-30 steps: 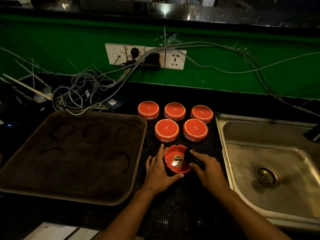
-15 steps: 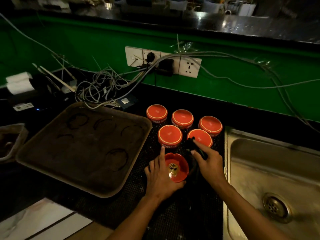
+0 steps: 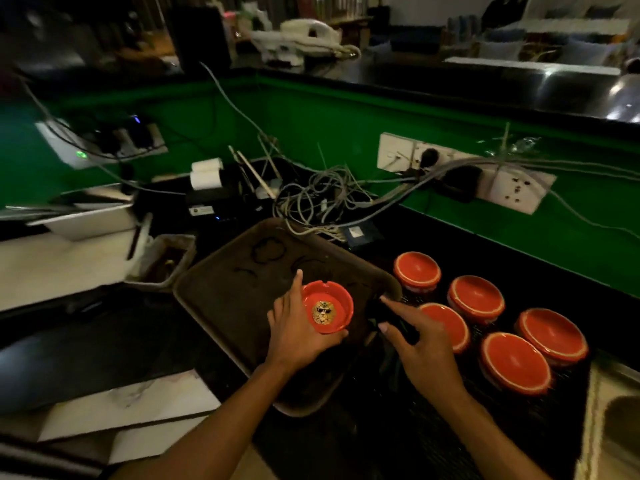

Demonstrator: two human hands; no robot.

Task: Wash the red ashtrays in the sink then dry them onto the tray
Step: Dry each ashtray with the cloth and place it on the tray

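1. Over the near right part of the tray point(image 3: 221, 306), an upright red ashtray point(image 3: 327, 311) is held by the left hand point(image 3: 298, 336), whose fingers are curled round its left and near rim. Whether the ashtray is resting on the tray or is just above it cannot be told.
2. If the ashtray is still wet, it could slip from this one-sided hold and be dropped or chipped on the tray rim.
3. Just right of it, a dark object point(image 3: 388, 320), perhaps a cloth or sponge, is gripped by the right hand point(image 3: 420, 348), index finger extended toward the tray's right edge. The object is too dark to be identified.
4. On the desk mat to the right, five upturned ashtrays point(image 3: 474, 297) are set close together; the nearest could be knocked by the right wrist.
5. At the far right, only a corner of the sink point(image 3: 620, 420) is seen.
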